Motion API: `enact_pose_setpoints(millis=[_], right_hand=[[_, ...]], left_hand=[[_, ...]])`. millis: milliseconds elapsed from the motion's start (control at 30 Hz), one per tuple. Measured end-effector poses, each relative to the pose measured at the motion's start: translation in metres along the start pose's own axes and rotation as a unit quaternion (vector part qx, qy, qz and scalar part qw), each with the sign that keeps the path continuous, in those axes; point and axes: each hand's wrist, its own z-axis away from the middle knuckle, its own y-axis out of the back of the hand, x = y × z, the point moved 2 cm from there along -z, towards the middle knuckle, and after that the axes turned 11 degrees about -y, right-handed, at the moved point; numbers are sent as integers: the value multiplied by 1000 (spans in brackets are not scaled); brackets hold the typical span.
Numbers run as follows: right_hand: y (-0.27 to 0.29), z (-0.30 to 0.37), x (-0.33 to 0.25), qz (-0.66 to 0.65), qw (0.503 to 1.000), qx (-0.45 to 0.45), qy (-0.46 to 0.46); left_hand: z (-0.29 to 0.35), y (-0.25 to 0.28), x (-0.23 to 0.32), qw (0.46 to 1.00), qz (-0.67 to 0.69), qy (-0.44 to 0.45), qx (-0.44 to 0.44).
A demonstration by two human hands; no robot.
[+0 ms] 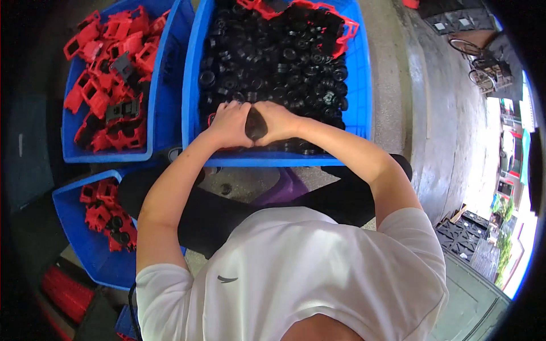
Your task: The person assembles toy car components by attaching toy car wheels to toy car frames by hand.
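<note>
Wheels (290, 54) lie in blue bin (360, 102) just past l. hand (232, 124) & r. hand (277, 121), both curled together; can't tell what's held. Poss. risk: loose pinch, so anything held drops among wheels.

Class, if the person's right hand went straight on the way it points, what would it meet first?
Most likely the left hand: the right hand points leftward at it, and the two look touching or nearly so by the black wheels. This single view leaves depth unclear.
</note>
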Motion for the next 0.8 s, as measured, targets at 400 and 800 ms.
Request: enact_pose_setpoints(millis=[400, 800], right_hand=[[244, -47, 177, 179, 857, 369, -313], [177, 2, 85, 190, 858, 473, -69]], left_hand=[[121, 177, -2, 916, 131, 38, 376], [513, 101, -142, 662, -335, 559, 370]])
